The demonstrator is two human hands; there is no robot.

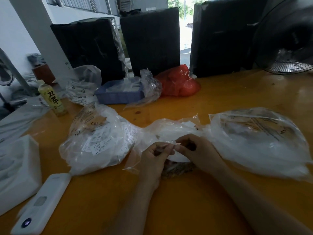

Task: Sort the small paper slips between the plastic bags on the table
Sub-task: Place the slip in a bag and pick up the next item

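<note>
Three clear plastic bags lie across the orange table point(186, 200). The left bag point(98, 143) is stuffed with several small printed paper slips. A flatter middle bag point(169, 131) lies just behind my hands. The right bag point(259, 141) is large and holds white contents I cannot make out. My left hand point(155, 157) and my right hand point(197, 150) meet in front of the middle bag, fingertips pinched together on a small white paper slip point(179, 157). A brownish pile point(177, 168) sits under my hands, mostly hidden.
A white power bank point(42, 204) and a white box point(15, 168) lie at the front left. Further back stand a yellow drink bottle point(51, 98), a blue basket point(118, 94), a red bag point(179, 82), three black wrapped bundles point(150, 39) and a fan point(288, 53).
</note>
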